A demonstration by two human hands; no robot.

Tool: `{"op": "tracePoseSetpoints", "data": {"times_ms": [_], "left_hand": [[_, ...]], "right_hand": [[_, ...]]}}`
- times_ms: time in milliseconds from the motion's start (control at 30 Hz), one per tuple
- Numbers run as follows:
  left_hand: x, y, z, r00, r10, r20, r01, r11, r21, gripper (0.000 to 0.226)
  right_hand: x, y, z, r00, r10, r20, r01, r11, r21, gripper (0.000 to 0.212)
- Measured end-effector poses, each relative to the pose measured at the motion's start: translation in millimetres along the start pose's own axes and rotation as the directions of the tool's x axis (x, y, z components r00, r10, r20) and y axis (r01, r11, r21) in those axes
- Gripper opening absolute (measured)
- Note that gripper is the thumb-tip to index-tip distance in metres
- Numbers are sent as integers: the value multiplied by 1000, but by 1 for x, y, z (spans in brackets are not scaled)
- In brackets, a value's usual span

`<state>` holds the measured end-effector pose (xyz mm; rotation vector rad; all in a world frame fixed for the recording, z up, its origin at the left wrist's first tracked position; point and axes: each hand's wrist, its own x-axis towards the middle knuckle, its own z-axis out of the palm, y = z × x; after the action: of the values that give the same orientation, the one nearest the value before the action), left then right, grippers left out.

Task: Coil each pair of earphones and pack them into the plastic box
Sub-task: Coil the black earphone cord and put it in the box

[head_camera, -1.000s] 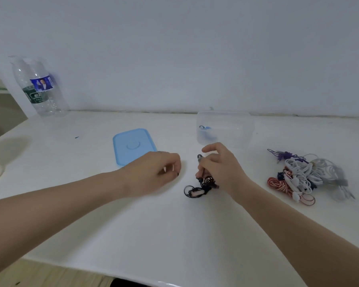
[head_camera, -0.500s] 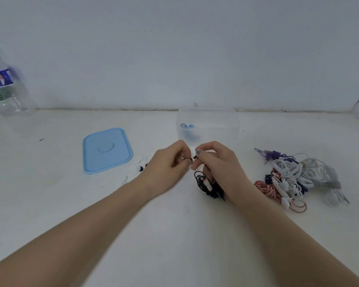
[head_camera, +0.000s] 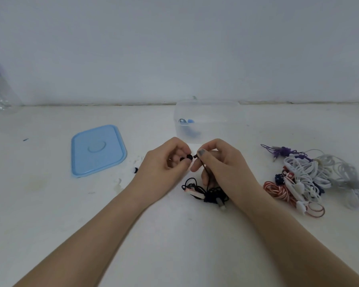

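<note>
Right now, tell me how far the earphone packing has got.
Done: one blue pair lies in the open plastic box, lid set aside. In hand: the left hand and right hand pinch the black earphones, whose cord is not coiled yet. Left: the tangled pile on the right.

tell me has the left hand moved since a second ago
Yes. The left hand has moved right, away from the blue lid, and now meets the right hand before the plastic box.

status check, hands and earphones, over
Left hand pinches a black ear tip. Right hand pinches black earphones, uncoiled on the table. Box open, path clear.
</note>
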<state>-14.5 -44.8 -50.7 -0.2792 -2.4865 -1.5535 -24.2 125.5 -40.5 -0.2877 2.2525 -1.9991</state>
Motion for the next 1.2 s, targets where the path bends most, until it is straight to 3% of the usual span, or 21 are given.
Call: {"op": "tracePoseSetpoints", "data": {"times_ms": [233, 700, 867, 1200], "left_hand": [[-3, 2, 1, 998, 58, 33, -60, 997, 50, 13], [-4, 0, -2, 998, 58, 31, -54, 991, -120, 17], [-2, -1, -1, 999, 50, -10, -51, 989, -140, 16], [-2, 6, -6, 996, 77, 52, -70, 990, -122, 9]], "right_hand": [[-1, -2, -1, 998, -49, -47, 47, 998, -34, 10], [0, 1, -4, 1000, -24, -10, 25, 996, 82, 16], [1, 1, -6, 1000, 8, 19, -10, 992, 122, 18], [4, -1, -13, 993, 74, 94, -92, 972, 215, 6]]}}
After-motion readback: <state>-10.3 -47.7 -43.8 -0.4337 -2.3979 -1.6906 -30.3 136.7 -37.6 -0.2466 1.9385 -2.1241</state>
